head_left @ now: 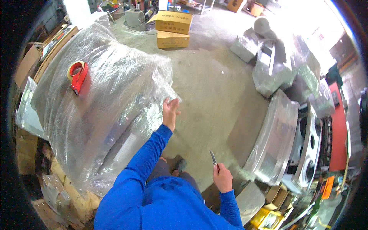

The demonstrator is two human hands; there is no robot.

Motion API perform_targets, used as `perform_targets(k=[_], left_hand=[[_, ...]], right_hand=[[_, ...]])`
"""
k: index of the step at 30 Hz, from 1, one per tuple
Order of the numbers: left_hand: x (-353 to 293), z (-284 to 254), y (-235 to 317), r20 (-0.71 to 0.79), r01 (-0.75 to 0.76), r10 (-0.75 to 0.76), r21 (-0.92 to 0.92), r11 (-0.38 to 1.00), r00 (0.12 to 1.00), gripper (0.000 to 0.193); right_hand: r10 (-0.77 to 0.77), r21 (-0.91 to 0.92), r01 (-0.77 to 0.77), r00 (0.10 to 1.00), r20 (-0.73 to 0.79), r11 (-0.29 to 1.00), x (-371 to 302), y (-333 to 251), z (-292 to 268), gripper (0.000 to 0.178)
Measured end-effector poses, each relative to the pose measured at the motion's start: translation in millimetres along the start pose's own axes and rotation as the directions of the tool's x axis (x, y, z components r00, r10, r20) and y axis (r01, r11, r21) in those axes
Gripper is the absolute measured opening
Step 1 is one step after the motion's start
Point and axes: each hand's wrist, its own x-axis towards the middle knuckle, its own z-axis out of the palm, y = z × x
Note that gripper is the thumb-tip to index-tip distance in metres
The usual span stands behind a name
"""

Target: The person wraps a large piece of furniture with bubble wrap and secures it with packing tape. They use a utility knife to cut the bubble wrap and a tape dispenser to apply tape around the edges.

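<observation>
A large bulky item under bubble wrap (111,76) fills the left side. At the wrap's right edge, my left hand (171,114) is closed on a loose flap that sticks out to a point by the fingertips. What lies under the wrap shows only dimly. My right hand (222,178), lower and further right, grips a knife (213,157) with its blade bare and pointing up and away, apart from the wrap. On top of the wrapped item rests a red tape dispenser (79,77) with a roll of tape in it.
Two stacked cardboard boxes (173,39) stand on the concrete floor (207,76) at the back. To the right are wrapped bundles (272,69), a long wrapped panel (274,140) and a metal unit with round openings (308,145). A yellow crate (266,219) sits at lower right.
</observation>
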Motion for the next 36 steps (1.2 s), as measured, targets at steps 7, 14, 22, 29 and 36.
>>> perform_targets(k=[7,14,22,29,36], left_hand=[[170.0,33.1,-20.2,-0.444,-0.321,0.274,-0.034,0.946,0.853,0.036],[155.8,61.6,-43.8,-0.610,-0.428,0.311,-0.051,0.902,0.729,0.034],[127.0,79.0,-25.7,-0.623,-0.243,0.151,-0.064,0.968,0.767,0.015],[144.7,81.4,-9.3,-0.727,-0.637,0.285,-0.263,0.725,0.625,0.020],[144.1,130.5,-36.7,-0.714,-0.227,0.295,0.192,0.955,0.635,0.031]], right_hand=[[-0.121,-0.037,0.125,0.988,0.095,0.992,142.3,4.0,-26.2,0.023],[-0.287,0.006,0.288,0.950,0.126,0.957,298.2,-53.0,-46.1,0.021],[-0.425,0.056,0.424,0.873,0.240,0.904,428.0,-103.6,-77.6,0.021],[-0.676,0.231,0.637,0.665,0.316,0.735,479.2,-129.5,-60.5,0.020],[-0.751,0.355,0.661,0.580,0.317,0.661,487.6,-188.6,-70.0,0.019]])
